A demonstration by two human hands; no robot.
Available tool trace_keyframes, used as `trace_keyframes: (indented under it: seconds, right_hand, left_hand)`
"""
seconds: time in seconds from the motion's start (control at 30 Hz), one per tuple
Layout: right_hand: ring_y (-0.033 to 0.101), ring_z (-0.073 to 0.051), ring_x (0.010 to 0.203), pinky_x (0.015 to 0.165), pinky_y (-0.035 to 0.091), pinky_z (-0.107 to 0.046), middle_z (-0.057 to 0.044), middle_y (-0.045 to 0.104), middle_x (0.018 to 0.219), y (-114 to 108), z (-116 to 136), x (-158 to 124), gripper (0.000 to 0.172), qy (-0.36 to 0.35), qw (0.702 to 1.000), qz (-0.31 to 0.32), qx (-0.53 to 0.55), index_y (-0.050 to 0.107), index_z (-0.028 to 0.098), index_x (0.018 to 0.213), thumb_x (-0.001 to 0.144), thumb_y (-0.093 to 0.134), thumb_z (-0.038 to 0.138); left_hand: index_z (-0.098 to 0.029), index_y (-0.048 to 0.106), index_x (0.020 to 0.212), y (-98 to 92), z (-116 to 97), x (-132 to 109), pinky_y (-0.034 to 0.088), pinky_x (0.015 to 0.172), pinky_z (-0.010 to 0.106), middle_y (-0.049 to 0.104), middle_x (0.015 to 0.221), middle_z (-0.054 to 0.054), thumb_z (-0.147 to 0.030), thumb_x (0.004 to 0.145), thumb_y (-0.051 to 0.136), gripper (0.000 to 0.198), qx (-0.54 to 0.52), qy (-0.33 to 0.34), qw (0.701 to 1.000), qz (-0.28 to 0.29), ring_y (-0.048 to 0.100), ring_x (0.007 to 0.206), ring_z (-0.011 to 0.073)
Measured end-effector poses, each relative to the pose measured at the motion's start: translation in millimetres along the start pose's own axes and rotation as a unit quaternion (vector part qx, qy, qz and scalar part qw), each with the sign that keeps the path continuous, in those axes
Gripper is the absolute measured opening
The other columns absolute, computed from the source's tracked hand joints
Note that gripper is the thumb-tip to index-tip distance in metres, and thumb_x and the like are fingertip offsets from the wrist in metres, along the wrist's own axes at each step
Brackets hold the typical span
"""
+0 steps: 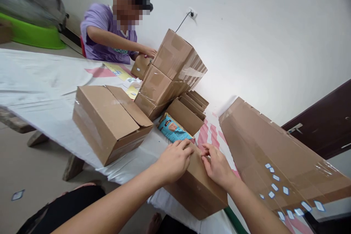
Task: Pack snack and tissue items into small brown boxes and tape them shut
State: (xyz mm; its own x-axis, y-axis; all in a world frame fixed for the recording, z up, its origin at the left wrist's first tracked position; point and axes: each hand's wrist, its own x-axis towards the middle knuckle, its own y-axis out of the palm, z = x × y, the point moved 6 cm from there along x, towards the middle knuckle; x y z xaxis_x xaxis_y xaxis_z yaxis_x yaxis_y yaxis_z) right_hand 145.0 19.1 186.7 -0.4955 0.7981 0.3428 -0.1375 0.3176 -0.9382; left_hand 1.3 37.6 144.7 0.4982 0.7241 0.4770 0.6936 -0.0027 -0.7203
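Observation:
A closed brown cardboard box [201,195] sits near the table's front edge, turned at an angle. My left hand [177,159] lies over its upper left edge, fingers bent and pressed against the cardboard. Over the top at the right is my right hand [218,166], thumb and fingertips drawn together close to the surface. Whatever is between those fingertips is too small to make out. Just beyond my left fingers lies a blue printed packet [174,128], in front of a row of upright cardboard pieces [186,115].
Another cardboard box [109,117] stands at the left on the white-covered table [35,76]. Stacked boxes [170,65] rise behind. A co-worker [101,33] handles a small box [140,66] across the table. Small labels [275,187] dot a large cardboard sheet [260,146] at right. A fan [30,0] stands far left.

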Motion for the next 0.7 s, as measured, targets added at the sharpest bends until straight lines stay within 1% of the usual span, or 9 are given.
trace_keyframes:
  seconds: [0.13, 0.23, 0.33, 0.47, 0.57, 0.7]
  right_hand:
    - [0.065, -0.022, 0.092, 0.079, 0.055, -0.038, -0.009, 0.067, 0.098, 4, -5, 4, 0.040, -0.013, 1.000, -0.020, -0.013, 0.041, 0.018, 0.124, 0.086, 0.044, 0.006]
    - [0.064, -0.021, 0.083, 0.072, 0.054, -0.035, -0.007, 0.067, 0.090, 7, -6, 8, 0.036, -0.036, 0.998, -0.010, -0.046, 0.044, 0.018, 0.123, 0.088, 0.043, 0.007]
    - [0.060, -0.021, 0.074, 0.067, 0.051, -0.033, -0.006, 0.064, 0.081, 6, -2, 14, 0.030, -0.061, 0.994, 0.010, -0.095, 0.049, 0.017, 0.116, 0.088, 0.043, 0.008]
    - [0.055, -0.021, 0.072, 0.066, 0.047, -0.033, -0.005, 0.061, 0.078, 5, 4, 20, 0.023, -0.102, 0.985, 0.022, -0.138, 0.053, 0.017, 0.104, 0.087, 0.042, 0.007]
    - [0.054, -0.021, 0.073, 0.066, 0.047, -0.033, -0.006, 0.060, 0.079, 5, 3, 18, 0.020, -0.121, 0.984, 0.007, -0.131, 0.052, 0.017, 0.100, 0.086, 0.042, 0.006]
    - [0.055, -0.021, 0.074, 0.066, 0.049, -0.034, -0.006, 0.061, 0.082, 2, -2, 12, 0.024, -0.122, 0.988, -0.027, -0.092, 0.048, 0.017, 0.106, 0.085, 0.044, 0.006]
  left_hand:
    - [-0.017, 0.063, 0.112, 1.0, 1, 0, 0.044, 0.100, 0.046, 0.052, 0.135, 0.012, -0.017, 0.089, 0.038, 0.034, -0.003, -0.003, 1.000, 0.005, 0.051, 0.118, 0.0276]
    - [-0.017, 0.063, 0.113, 1.1, 1, 0, 0.044, 0.100, 0.045, 0.052, 0.136, 0.012, -0.018, 0.090, 0.037, 0.035, -0.003, -0.007, 1.000, 0.009, 0.051, 0.118, 0.0270]
    - [-0.018, 0.062, 0.113, 1.0, 1, 0, 0.044, 0.100, 0.044, 0.052, 0.135, 0.011, -0.018, 0.090, 0.037, 0.035, -0.003, -0.008, 1.000, 0.010, 0.051, 0.118, 0.0261]
    - [-0.020, 0.063, 0.112, 1.1, 1, 2, 0.044, 0.100, 0.043, 0.054, 0.133, 0.009, -0.017, 0.090, 0.038, 0.034, -0.003, -0.004, 1.000, 0.003, 0.052, 0.118, 0.0248]
    - [-0.019, 0.063, 0.111, 1.8, 2, 2, 0.044, 0.100, 0.043, 0.054, 0.133, 0.010, -0.017, 0.089, 0.038, 0.034, -0.001, -0.006, 1.000, 0.000, 0.052, 0.117, 0.0250]
    - [-0.018, 0.063, 0.111, 1.7, 1, 0, 0.044, 0.100, 0.043, 0.053, 0.135, 0.010, -0.017, 0.089, 0.038, 0.034, 0.004, -0.006, 1.000, 0.000, 0.052, 0.118, 0.0255]
